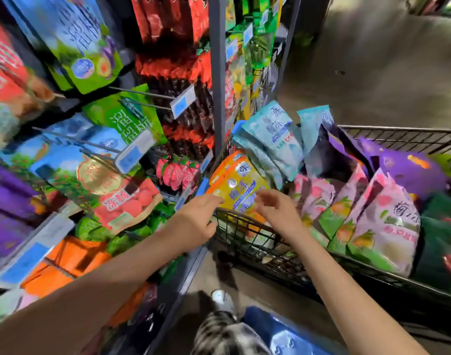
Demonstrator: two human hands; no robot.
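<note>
Left hand (201,217) touching yellow packet (238,187), packet-filled basket (398,136)

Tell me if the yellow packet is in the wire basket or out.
In: the yellow packet stands tilted, its lower end behind the rim of the wire basket, upper half sticking up.

Right of the shelf post (217,73) stands the wire basket (247,238); a packet (238,184) leans in its left end, left hand (200,217) and right hand (279,212) before it.
</note>
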